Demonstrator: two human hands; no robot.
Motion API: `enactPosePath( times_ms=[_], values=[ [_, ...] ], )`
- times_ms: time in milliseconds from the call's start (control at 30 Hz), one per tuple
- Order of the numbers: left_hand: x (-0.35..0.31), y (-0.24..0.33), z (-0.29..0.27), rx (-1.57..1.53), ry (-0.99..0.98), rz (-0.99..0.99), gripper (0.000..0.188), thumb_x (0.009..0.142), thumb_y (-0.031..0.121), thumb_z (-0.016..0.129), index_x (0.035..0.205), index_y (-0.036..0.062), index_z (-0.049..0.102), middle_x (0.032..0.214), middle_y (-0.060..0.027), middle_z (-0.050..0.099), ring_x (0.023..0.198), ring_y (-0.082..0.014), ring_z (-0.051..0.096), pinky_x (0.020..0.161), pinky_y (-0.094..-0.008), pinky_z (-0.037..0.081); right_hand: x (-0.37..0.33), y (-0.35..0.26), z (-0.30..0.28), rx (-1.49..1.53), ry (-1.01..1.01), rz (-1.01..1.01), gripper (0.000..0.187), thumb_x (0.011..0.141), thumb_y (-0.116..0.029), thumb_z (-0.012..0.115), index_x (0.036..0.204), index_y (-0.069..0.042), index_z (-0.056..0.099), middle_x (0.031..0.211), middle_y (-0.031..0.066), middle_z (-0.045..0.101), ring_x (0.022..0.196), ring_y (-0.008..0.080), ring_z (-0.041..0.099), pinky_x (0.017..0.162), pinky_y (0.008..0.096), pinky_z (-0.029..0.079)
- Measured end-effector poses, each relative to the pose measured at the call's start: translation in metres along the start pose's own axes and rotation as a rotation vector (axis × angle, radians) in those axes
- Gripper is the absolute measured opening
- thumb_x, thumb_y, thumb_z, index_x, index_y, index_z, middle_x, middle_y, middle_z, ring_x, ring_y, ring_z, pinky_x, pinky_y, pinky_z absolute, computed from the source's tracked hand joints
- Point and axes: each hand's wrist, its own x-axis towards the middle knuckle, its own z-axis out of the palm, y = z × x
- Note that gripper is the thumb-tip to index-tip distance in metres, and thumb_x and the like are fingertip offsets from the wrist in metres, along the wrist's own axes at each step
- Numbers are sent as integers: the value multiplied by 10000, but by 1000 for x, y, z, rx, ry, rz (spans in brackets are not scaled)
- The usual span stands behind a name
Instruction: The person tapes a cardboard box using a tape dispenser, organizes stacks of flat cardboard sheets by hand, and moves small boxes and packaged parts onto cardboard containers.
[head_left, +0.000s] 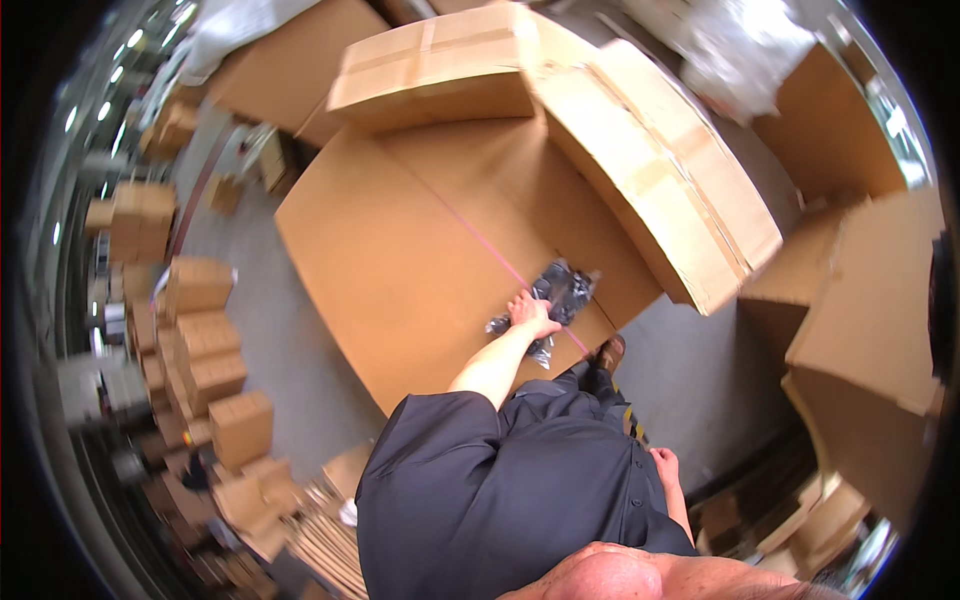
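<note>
Head view: left hand [530, 315] partly covering crinkled dark plastic bag [565, 290], contents unclear.

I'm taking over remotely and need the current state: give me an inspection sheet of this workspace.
Surface: large flat cardboard sheet with a pink line across it.
Job's things: dark plastic bags near the sheet's edge.
Clutter: long carton and smaller carton on the sheet.
Grippers: left hand on the bags; right hand at the person's side, grip unclear.
Cables: nothing seen.
Surroundings: stacked cartons on grey floor.

Stacked cardboard boxes [205, 340], grey floor [280, 340]
</note>
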Motion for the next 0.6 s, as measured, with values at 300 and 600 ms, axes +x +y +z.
enactPosePath(
  times_ms=[300,600],
  values=[
    [-63,-80,44,-1021,-244,-26,344,631,271,739,883,42,692,867,-111,649,857,-194,604,767,-338,476,135,-32,-87,8,-56,1,144,875,-183,541,881,-39,537,631,58,568,483,138,539,407,251,418],
    [-127,-84,91,-1533,-367,-180,294,742,189,661,982,23,629,856,-54,645,747,-157,616,721,-299,494,189,-79,-56,-421,-116,-194,282,788,-234,564,578,-45,550,528,63,561,435,149,515,421,314,419]
  ],
)
